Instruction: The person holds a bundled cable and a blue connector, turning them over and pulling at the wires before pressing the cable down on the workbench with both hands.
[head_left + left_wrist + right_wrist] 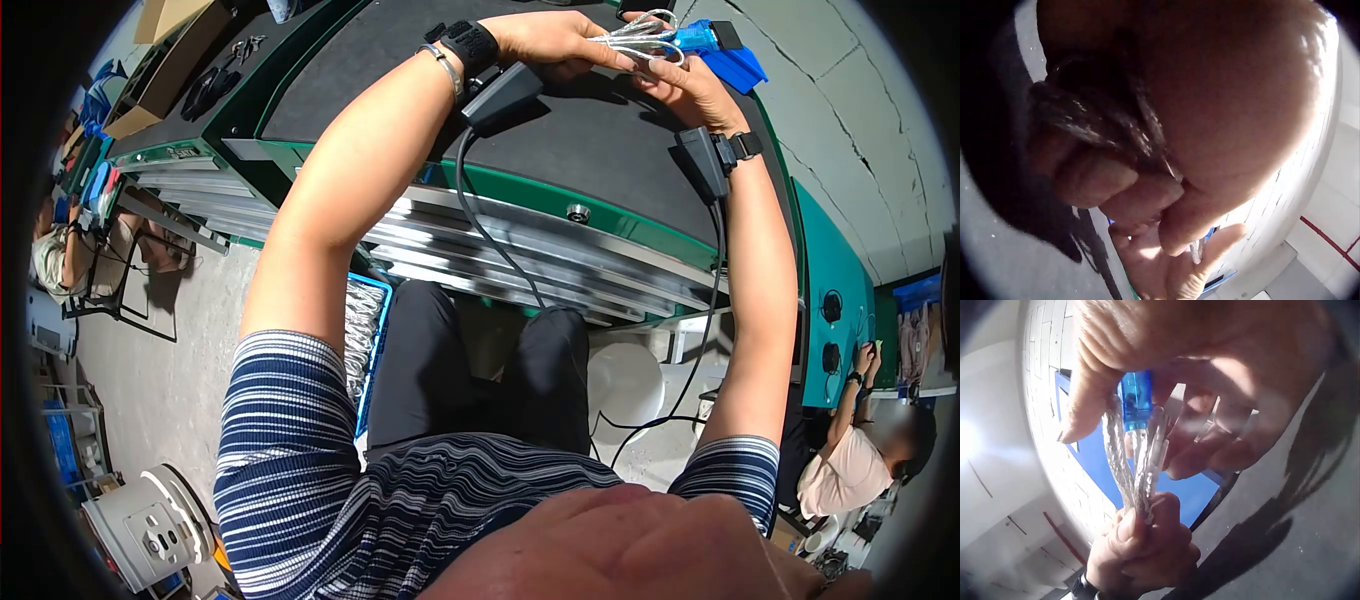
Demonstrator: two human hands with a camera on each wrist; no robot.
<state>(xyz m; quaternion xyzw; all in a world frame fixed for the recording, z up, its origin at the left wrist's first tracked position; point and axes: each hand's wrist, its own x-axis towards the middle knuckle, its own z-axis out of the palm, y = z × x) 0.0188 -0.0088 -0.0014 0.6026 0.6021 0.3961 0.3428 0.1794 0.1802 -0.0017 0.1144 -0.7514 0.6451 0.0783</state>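
Note:
A silvery USB-type cable [640,38], looped into a bundle, is held between both hands over the dark bench top. Its clear blue plug [1137,400] shows beside the loops. My left hand [555,42] grips one end of the bundle, fingers curled round it; in the left wrist view strands of the cable [1138,134] run across the curled fingers. My right hand [698,98] holds the plug end, and in the right wrist view its thumb and fingers lie on either side of the plug and loops. Past the bundle, the left hand [1141,550] clasps the lower part.
A blue bin [738,72] stands at the bench's far right corner. The dark mat [350,75] covers the green bench, with metal drawers [560,262] below. By my legs is a blue-rimmed crate [362,350] of silvery cables. Other people sit at left and right.

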